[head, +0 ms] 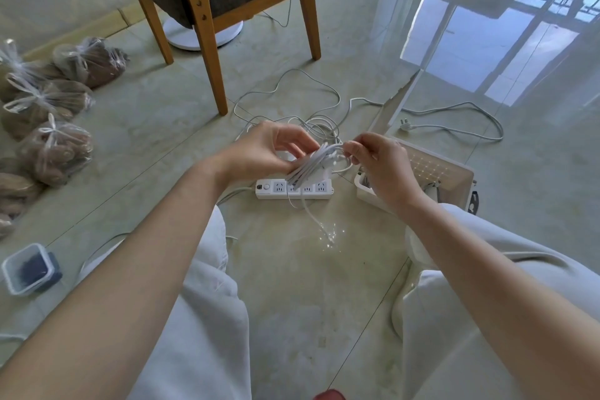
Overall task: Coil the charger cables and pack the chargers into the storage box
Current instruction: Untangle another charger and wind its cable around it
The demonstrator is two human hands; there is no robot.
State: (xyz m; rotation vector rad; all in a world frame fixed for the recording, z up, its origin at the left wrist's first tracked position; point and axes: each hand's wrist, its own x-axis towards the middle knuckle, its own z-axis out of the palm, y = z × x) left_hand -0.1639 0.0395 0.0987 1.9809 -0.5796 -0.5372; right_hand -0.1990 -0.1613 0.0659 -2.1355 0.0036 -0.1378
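A bundle of white charger cable (311,164) is held above a white power strip (293,189) on the floor. My left hand (266,148) grips the folded loops from the left. My right hand (378,166) pinches the cable's loose end at the bundle's right side. A free tail of the cable hangs down past the strip. More loose white cables (292,101) lie on the tiles behind. The white storage box (431,172) sits open to the right, partly hidden by my right hand, its lid (402,101) upright.
A wooden chair (207,10) stands behind the cables. Several tied plastic bags (55,146) line the left side. A small clear container (27,269) sits at the lower left. A white plug and cord (454,127) lie beyond the box. My knees fill the foreground.
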